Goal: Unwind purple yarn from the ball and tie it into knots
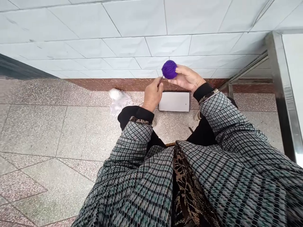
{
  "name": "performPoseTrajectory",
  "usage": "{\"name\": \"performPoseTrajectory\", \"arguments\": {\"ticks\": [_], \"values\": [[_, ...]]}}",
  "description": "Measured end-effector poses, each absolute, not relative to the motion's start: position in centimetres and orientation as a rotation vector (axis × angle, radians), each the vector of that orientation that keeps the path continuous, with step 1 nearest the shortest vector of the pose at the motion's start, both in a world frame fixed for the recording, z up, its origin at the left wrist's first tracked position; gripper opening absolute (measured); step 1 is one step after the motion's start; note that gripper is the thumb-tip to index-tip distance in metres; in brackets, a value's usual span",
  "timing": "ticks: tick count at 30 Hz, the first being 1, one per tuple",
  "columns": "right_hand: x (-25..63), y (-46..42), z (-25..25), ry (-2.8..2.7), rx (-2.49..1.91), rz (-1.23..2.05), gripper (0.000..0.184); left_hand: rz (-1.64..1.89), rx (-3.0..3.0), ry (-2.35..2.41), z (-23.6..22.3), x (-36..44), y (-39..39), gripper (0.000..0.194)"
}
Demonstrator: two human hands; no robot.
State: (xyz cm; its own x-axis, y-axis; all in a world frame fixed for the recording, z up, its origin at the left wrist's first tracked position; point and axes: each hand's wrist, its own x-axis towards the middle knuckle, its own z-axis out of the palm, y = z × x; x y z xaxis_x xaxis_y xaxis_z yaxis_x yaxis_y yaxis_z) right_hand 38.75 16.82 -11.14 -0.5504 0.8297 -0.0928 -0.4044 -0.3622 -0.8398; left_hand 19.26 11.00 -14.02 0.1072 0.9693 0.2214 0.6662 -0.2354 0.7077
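A round ball of purple yarn (169,69) is held up in front of the tiled wall. My right hand (187,78) grips it from the right side, between the thumb and the fingers. My left hand (152,94) is closed around a thin dark stick-like tool (160,80), whose tip points up at the lower left of the ball. Its exact kind is too small to make out, and whether the tip touches the yarn is unclear.
On the speckled floor, a white ball (115,94) lies with a clear plastic bag (120,104) to the left. A shallow white box with dark edges (174,101) rests by the wall (127,47). A metal-framed table (285,88) stands at the right.
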Motion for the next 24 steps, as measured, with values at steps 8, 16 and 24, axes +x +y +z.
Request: {"name": "performPoseTrajectory", "arguments": {"ticks": [8,16,24], "values": [[37.7,17.5,-12.1,-1.157,-1.039,1.667,0.023,0.568,2.049,1.609,-12.5,20.5,7.4,0.022],[38.5,15.6,-11.3,-2.148,-0.826,1.826,0.039,0.760,2.046,1.639,-9.6,16.9,8.2,0.020],[37.6,16.9,-11.9,-1.341,-0.665,1.811,0.046,0.503,1.872,1.398,-11.9,17.9,7.3,0.021]]}}
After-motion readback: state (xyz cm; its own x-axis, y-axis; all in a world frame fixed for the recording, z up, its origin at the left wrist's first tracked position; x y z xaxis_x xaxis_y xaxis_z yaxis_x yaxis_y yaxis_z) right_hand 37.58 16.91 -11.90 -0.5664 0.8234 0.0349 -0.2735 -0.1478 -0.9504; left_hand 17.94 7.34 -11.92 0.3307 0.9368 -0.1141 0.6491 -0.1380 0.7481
